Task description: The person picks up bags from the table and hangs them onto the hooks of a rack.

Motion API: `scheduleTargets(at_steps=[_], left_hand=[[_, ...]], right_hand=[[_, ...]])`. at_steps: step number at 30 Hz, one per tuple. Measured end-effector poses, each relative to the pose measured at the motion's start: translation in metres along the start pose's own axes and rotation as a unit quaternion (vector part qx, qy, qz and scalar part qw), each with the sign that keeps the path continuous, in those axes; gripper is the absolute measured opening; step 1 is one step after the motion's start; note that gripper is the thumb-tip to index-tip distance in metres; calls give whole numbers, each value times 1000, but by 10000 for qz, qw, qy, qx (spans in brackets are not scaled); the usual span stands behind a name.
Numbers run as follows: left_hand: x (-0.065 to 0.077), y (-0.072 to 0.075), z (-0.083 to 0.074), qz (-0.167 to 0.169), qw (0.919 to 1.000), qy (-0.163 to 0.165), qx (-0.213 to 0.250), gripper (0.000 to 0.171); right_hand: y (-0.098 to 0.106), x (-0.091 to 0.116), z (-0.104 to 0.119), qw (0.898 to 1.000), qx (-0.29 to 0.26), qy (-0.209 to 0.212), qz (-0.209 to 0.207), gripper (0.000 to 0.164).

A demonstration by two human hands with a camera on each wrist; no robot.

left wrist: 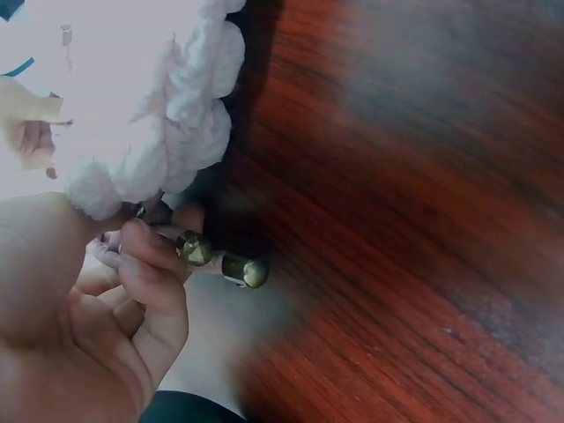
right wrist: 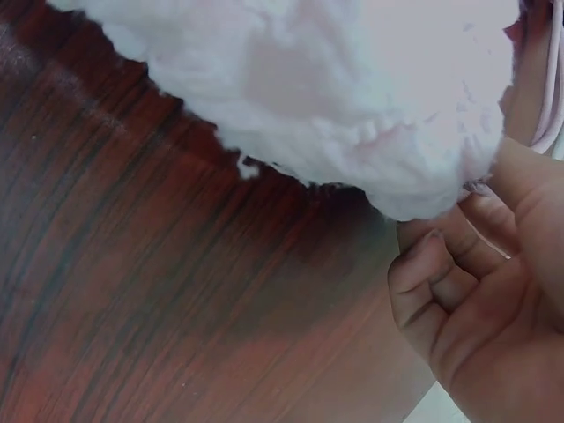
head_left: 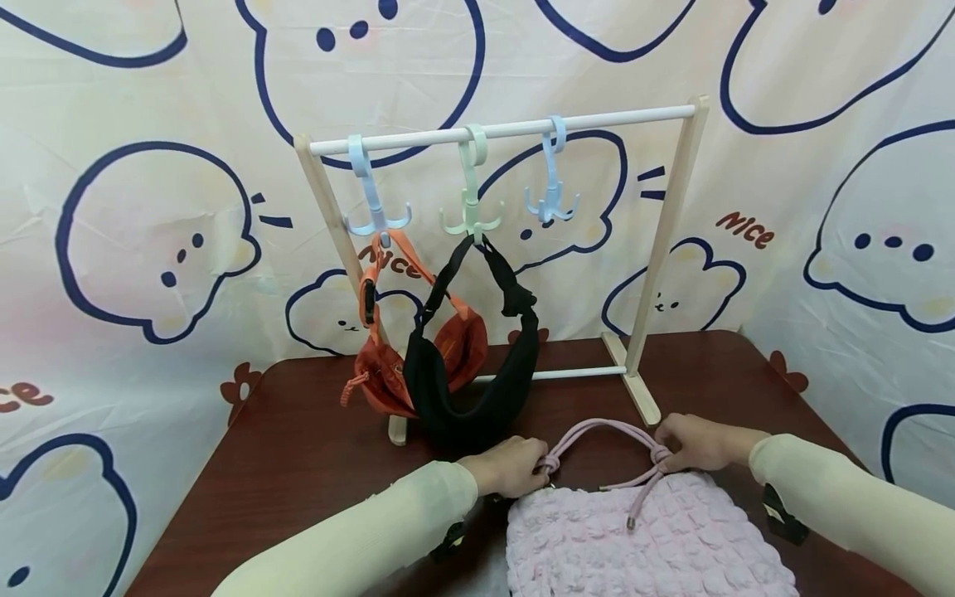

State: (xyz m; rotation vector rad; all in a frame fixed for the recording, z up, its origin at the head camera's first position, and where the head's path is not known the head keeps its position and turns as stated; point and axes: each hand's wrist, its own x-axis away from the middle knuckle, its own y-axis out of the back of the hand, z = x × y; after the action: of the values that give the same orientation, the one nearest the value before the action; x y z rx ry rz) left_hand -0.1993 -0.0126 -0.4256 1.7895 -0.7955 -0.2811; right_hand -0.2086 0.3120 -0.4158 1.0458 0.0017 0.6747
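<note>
A pale pink puffy handbag (head_left: 582,547) lies on the table in front of me, its knotted cord handle (head_left: 608,423) arching away at the top. At the handle's left base, my left hand (head_left: 511,467) grips the cord by the knot. Two metal-capped cord ends (left wrist: 196,248) stick out past its curled fingers in the left wrist view. My right hand (head_left: 697,444) pinches the handle's right knot at the bag's upper right corner. In the right wrist view the bag's puffy fabric (right wrist: 335,97) hides part of that hold.
Beyond the bag stands a rack with a white bar (head_left: 515,129). A blue hook (head_left: 367,178) holds an orange bag (head_left: 384,377); a green hook (head_left: 472,186) holds a black strap bag (head_left: 477,423). Another blue hook (head_left: 552,178) hangs bare. The rack's right foot (head_left: 634,385) is near my right hand.
</note>
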Motion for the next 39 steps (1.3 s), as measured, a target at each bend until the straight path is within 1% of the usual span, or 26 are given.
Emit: scheduleTargets(at_steps=[4,9,13,16,24,30,35,39], left_hand=[[2,0,1,-107,9997,69,228,23],[3,0,2,-232,9976,155,629,33],[2,3,2,-427,9963,177,729,38],[1,5,3,-499,9954,176,798,40],[1,8,2,-651,9944,193,810,32],[3,12,1,-788,9934,149,821,25],[3,17,0,-880,9926,163,825,18],[3,19,0,-934,9917,210,854,14]], right_hand=[[3,1,3,9999,-80,100,2,9],[6,3,6,9999,-110,61,-9,8],[10,3,7,9997,-205,98,-28,8],[12,1,5,9994,-298,155,-37,8],[20,2,7,9989,-329,318,-138,8],[23,4,10,9985,-370,350,-187,9],[27,3,13,9979,-278,533,-257,10],[31,3,16,9977,-229,553,-329,11]])
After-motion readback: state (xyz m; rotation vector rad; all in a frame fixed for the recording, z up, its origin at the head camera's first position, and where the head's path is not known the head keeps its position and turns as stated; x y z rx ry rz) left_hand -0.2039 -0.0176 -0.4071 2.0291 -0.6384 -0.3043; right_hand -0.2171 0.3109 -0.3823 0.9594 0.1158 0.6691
